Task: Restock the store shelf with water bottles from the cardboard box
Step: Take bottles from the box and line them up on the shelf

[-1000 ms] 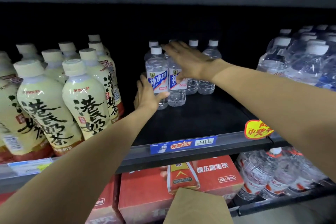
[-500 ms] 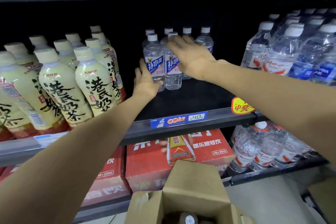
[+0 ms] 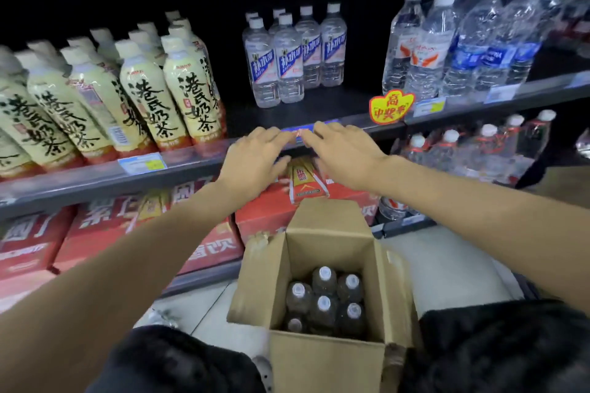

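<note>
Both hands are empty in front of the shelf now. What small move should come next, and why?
Probably lower both hands into the open cardboard box and grasp bottles by their caps. Both hands hold nothing, several bottles stand in the box, and the shelf has free space in front of the placed water bottles.

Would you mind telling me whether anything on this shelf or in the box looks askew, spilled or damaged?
Nothing stands out. The water bottles on the shelf stand upright in a tidy cluster, the milk tea bottles are in neat rows, and the bottles in the cardboard box sit capped and upright. No spill shows. Both hands are empty.
</note>
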The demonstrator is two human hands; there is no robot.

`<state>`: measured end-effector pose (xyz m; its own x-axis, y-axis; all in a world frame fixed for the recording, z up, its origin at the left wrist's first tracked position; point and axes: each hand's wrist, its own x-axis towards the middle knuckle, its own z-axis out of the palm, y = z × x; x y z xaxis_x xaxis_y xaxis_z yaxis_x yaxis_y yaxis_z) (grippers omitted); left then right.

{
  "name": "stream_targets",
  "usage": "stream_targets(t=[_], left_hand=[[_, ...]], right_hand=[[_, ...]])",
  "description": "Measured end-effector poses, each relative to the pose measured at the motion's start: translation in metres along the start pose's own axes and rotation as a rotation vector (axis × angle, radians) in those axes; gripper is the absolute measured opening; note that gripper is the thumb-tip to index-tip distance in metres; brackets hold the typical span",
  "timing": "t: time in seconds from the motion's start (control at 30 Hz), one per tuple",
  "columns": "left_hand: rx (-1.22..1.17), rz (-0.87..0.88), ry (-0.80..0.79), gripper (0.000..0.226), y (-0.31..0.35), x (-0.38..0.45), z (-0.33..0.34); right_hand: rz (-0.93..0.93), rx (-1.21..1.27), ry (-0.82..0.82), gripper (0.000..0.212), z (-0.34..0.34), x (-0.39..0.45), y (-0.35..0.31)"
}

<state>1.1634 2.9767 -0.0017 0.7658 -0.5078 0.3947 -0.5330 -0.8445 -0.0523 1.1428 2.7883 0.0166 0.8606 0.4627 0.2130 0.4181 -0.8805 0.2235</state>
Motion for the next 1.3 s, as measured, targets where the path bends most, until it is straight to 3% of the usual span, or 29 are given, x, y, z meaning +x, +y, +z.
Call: stream_targets(t=[0.3, 0.4, 0.47, 0.6, 0.77, 1.0, 1.1, 1.3], left_hand=[[-0.163, -0.003, -0.378, 0.039, 0.052, -0.105, 0.08], [-0.01, 0.067, -0.506, 0.038, 0.059, -0.123, 0.11], [0.044, 0.091, -0.56, 0.039, 0.062, -0.13, 0.128], [-0.085, 0.101, -0.754, 0.05, 0.073, -0.131, 0.16], [0.096, 0.196, -0.906, 0.051, 0.089, -0.123, 0.195], [0.138, 0.14, -1.134, 0.048, 0.096, -0.126, 0.24], [0.126, 0.157, -1.146, 0.054, 0.097, -0.126, 0.245], [0.09, 0.168, -1.09, 0.056, 0.093, -0.118, 0.244]], right_hand=[[0.075, 0.115, -0.276, 0.042, 0.092, -0.102, -0.054], [0.073, 0.165, -0.367, 0.044, 0.129, -0.126, -0.066], [0.08, 0.215, -0.461, 0.047, 0.153, -0.136, -0.073], [0.081, 0.288, -0.582, 0.052, 0.191, -0.141, -0.087], [0.057, 0.311, -0.711, 0.06, 0.225, -0.141, -0.103], [0.009, 0.436, -0.831, 0.048, 0.254, -0.143, -0.11], [0.023, 0.431, -0.866, 0.044, 0.257, -0.138, -0.115], [0.071, 0.459, -0.765, 0.031, 0.254, -0.133, -0.115]])
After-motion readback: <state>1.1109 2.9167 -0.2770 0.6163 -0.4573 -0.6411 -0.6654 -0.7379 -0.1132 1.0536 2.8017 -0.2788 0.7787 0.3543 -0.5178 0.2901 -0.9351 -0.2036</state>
